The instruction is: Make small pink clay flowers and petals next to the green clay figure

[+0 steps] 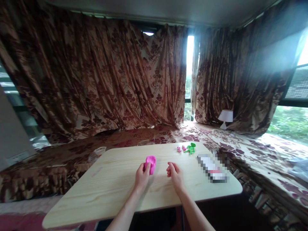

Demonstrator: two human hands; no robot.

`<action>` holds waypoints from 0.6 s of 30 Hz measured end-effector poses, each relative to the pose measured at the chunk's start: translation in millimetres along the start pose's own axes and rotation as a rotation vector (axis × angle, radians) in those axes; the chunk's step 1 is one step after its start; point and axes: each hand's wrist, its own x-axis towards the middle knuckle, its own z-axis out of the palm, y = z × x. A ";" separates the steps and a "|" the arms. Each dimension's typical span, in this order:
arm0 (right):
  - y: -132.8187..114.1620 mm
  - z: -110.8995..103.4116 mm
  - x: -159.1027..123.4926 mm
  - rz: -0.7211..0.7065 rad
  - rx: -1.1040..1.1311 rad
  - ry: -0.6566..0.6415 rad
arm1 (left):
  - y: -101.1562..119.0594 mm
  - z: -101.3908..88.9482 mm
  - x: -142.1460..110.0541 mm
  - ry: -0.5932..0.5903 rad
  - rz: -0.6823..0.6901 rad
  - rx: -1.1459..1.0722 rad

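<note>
A lump of bright pink modelling clay (150, 165), flattened and slightly uneven, is held upright in my left hand (142, 175), the thumb pressing on its near face. To the right of it and apart from it, my right hand (175, 175) hovers over the table with its fingers curled in towards the thumb. Whether anything sits inside those fingers is hidden. Both hands are above the middle of the pale wooden table (108, 183).
Small pink pieces (181, 149) and a green branching piece (191, 149) lie at the table's back right. A blurred-out flat object (211, 169) is near the right edge. Behind stand a white lamp (225, 118) and floral curtains (115, 77). A clear plastic bag (96, 154) is beyond the left edge.
</note>
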 end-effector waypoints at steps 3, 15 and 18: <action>-5.4 4.9 -21.7 -0.002 -0.023 -0.014 | -1.4 -15.8 -20.8 -0.092 0.034 -0.018; -7.5 57.5 -50.1 -0.112 -0.108 -0.204 | -3.9 -35.3 -41.6 -0.241 0.095 -0.131; -3.4 53.9 -49.2 -0.115 -0.116 -0.192 | -8.2 -35.4 -40.8 -0.257 0.074 -0.150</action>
